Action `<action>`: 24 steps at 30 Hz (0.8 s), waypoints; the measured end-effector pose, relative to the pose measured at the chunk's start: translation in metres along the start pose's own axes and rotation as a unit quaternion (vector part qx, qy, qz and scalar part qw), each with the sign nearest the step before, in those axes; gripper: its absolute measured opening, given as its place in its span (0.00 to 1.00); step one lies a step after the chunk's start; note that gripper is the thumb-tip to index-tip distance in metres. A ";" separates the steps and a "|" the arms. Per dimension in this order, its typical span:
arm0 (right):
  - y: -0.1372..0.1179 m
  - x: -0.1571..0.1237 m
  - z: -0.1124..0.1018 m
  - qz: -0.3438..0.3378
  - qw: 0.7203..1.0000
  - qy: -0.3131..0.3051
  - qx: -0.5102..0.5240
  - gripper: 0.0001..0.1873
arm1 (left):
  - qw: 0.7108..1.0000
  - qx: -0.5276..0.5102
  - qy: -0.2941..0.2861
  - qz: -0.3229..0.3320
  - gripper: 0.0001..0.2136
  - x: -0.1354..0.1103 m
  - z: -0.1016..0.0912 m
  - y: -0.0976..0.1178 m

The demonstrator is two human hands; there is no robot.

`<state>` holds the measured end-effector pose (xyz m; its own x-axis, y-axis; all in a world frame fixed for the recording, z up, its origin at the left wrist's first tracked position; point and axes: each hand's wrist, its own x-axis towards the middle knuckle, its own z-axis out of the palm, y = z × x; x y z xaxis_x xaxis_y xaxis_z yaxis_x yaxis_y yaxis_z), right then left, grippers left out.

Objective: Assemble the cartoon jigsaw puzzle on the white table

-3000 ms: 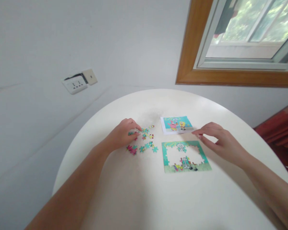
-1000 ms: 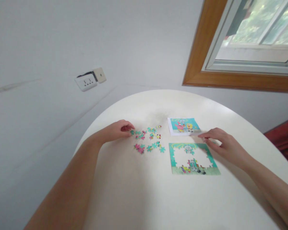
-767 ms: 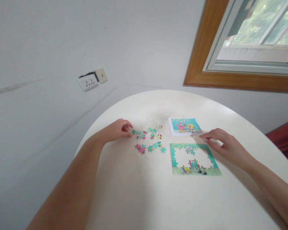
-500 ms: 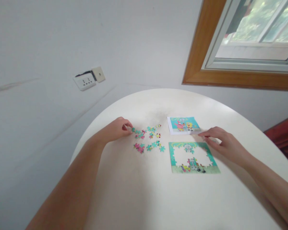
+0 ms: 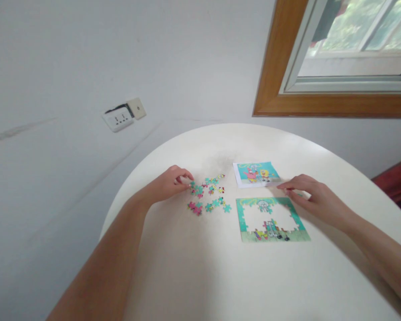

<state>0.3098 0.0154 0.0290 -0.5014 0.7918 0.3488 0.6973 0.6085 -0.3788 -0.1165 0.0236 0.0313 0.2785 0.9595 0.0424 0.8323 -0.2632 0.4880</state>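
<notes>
While loose puzzle pieces (image 5: 217, 203) are scattered over the white counter (image 5: 173, 276), the partly assembled puzzle (image 5: 250, 237) is laid flat to their right, its border joined on all 4 sides and a large white gap enclosed within. At the top and bottom of that gap, parts of a figure are joined to the border. Beyond the puzzle, a printed picture sheet (image 5: 256, 173) is laid flat, marked with a pink figure and a yellow figure on teal.

The left hand (image 5: 172, 183) is placed at the left edge of the loose pieces, its fingers narrowed at 1 teal piece (image 5: 193, 184) — whether that piece is gripped cannot be told. The right hand (image 5: 310, 194) is held near the sheet's lower right corner and the puzzle's upper right corner, its fingers nearly closed — whether anything is pinched between them cannot be told.
</notes>
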 end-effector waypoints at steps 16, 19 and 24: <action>-0.001 0.002 -0.001 -0.006 1.000 -0.002 0.003 0.14 | 0.996 0.053 0.010 0.075 0.11 0.010 0.017 0.028; -0.001 0.002 -0.001 -0.008 1.000 -0.005 0.003 0.13 | 0.995 0.053 0.009 0.089 0.12 0.011 0.017 0.028; -0.002 -0.001 0.000 -0.010 1.000 0.002 0.004 0.13 | 0.998 0.006 0.022 0.057 0.15 0.005 0.005 0.015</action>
<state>0.3084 0.0134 0.0296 -0.5136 0.7786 0.3605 0.6827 0.6254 -0.3780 -0.1004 0.0245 0.0343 0.3517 0.9263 0.1355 0.8019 -0.3728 0.4668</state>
